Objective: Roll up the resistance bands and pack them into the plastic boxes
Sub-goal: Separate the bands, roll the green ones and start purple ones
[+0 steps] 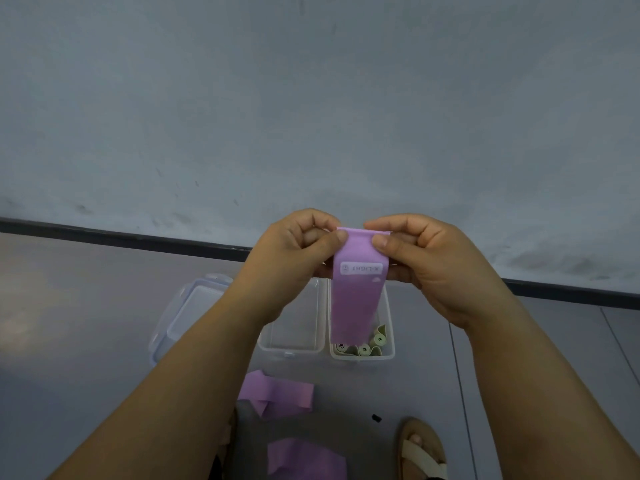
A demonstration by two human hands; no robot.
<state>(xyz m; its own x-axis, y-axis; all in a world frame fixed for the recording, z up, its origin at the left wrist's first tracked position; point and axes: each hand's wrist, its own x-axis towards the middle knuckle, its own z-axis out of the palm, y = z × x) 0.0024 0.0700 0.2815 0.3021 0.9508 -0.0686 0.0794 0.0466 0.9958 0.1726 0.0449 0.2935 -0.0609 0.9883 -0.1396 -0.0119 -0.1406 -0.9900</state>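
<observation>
Grey wall (pixel 311 98), dark skirting (pixel 138 235), perhaps-vinyl floor (pixel 86 289)

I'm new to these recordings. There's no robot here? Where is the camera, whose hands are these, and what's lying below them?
There's no robot. A person wears the camera on the head, looking down at their own hands. The left hand and right hand pinch the top end of a purple resistance band, which hangs unrolled. On the grey floor stand two clear plastic boxes: the left box looks empty, and the right box holds rolled green bands. A lid lies further left, and more purple bands lie nearer.
</observation>
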